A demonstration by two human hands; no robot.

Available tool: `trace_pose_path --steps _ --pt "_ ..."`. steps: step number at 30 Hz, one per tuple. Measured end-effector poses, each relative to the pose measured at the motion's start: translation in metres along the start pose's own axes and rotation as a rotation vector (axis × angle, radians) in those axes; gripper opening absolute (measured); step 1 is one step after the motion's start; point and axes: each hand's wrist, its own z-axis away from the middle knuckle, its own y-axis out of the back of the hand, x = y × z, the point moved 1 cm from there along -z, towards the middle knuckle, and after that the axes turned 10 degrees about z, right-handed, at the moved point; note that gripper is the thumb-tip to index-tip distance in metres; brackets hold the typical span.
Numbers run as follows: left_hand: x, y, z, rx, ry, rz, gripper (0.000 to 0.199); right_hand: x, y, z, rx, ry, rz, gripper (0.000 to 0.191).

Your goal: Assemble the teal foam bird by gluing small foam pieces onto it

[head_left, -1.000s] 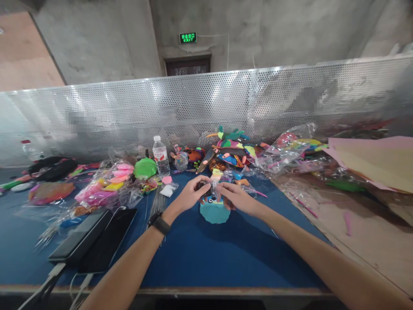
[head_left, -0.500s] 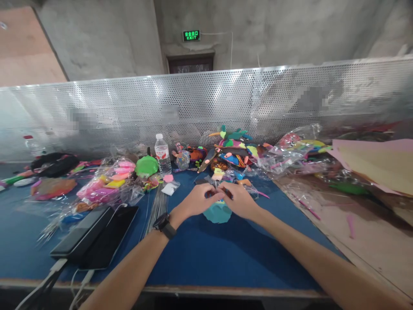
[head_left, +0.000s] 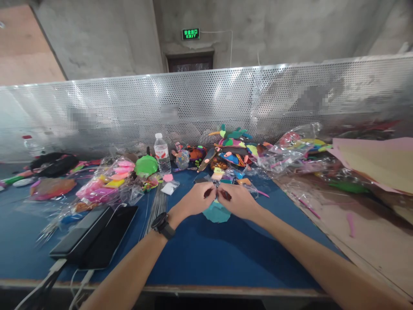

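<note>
My left hand [head_left: 199,199] and my right hand [head_left: 238,200] meet over the middle of the blue table, each with thumb and fingers pinched together. Their fingertips touch or nearly touch; whatever lies between them is too small or too hidden to make out. Just below the fingers is a rounded teal piece [head_left: 217,214] that looks like modelling clay, its upper part covered by my hands. A dark watch [head_left: 163,225] sits on my left wrist. Beyond my fingertips lie a pale yellow lump [head_left: 217,173] and an orange piece [head_left: 244,181].
Thin wires [head_left: 157,206], a power bank [head_left: 80,232] and a phone [head_left: 109,239] lie to the left. Bagged pink clay [head_left: 103,187], a green dome [head_left: 146,165] and a water bottle [head_left: 162,155] stand behind. Colourful clay shapes [head_left: 234,150] pile up before the perforated metal screen [head_left: 206,103].
My fingers have drawn closer together and now pinch at the middle, just above the teal piece. Both arms stay almost where they were.
</note>
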Motion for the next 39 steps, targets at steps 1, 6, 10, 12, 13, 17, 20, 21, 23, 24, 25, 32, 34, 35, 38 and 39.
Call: trace_pose_path --steps 1,6,10,12,13,17,20,21,23,24,25,32,34,35,38,39 --pt "0.0005 0.0002 0.0003 -0.006 -0.002 0.005 0.021 0.0002 0.0001 0.0001 -0.006 -0.002 -0.006 0.015" --pt "0.0026 -0.0012 0.0012 -0.009 -0.006 -0.041 0.019 0.0003 0.003 -0.0003 -0.004 0.029 -0.004 0.014" --pt "0.0066 -0.0032 0.0001 -0.017 -0.048 -0.049 0.021 0.0003 0.0045 0.0002 -0.024 0.033 0.053 0.013" --pt "0.0078 -0.0037 -0.0006 -0.019 -0.063 -0.061 0.021 0.0001 0.004 0.001 -0.05 0.042 0.096 0.013" --pt "0.0079 -0.0039 -0.0008 -0.016 -0.064 -0.07 0.021 -0.0001 0.0036 0.0015 -0.063 0.055 0.112 0.014" --pt "0.0064 -0.0042 -0.0013 0.019 -0.034 -0.082 0.021 -0.0019 0.0029 0.0012 -0.068 0.109 0.143 0.019" --pt "0.0056 -0.0048 -0.0026 0.045 0.012 -0.053 0.021 -0.0027 0.0035 -0.0013 -0.046 0.124 0.185 0.019" --pt "0.0054 -0.0051 -0.0032 0.048 0.027 -0.045 0.02 -0.0026 0.0036 -0.0023 -0.041 0.123 0.208 0.019" --pt "0.005 -0.0058 -0.0042 0.047 0.045 -0.045 0.02 -0.0018 0.0035 -0.0036 -0.033 0.113 0.27 0.02" --pt "0.0046 -0.0061 -0.0044 0.046 0.048 -0.056 0.021 -0.0011 0.0032 -0.0038 -0.03 0.106 0.307 0.021" --pt "0.0042 -0.0064 -0.0043 0.044 0.047 -0.072 0.021 -0.0005 0.0028 -0.0038 -0.027 0.098 0.343 0.022" --pt "0.0019 -0.0078 -0.0022 0.03 0.015 -0.156 0.024 -0.001 0.001 -0.0007 -0.026 0.116 0.486 0.031" --pt "0.0023 -0.008 -0.0032 0.028 0.01 -0.155 0.024 -0.0023 0.0019 -0.001 -0.011 0.099 0.484 0.032" --pt "0.0025 -0.0081 -0.0039 0.03 0.009 -0.153 0.024 -0.0024 0.0026 -0.0016 -0.001 0.084 0.481 0.032" --pt "0.0029 -0.0083 -0.0053 0.059 0.011 -0.156 0.025 0.0009 0.0055 -0.0044 0.021 0.019 0.486 0.029" --pt "0.003 -0.0086 -0.0054 0.073 0.011 -0.162 0.026 0.0028 0.0066 -0.0054 0.019 0.003 0.485 0.027"
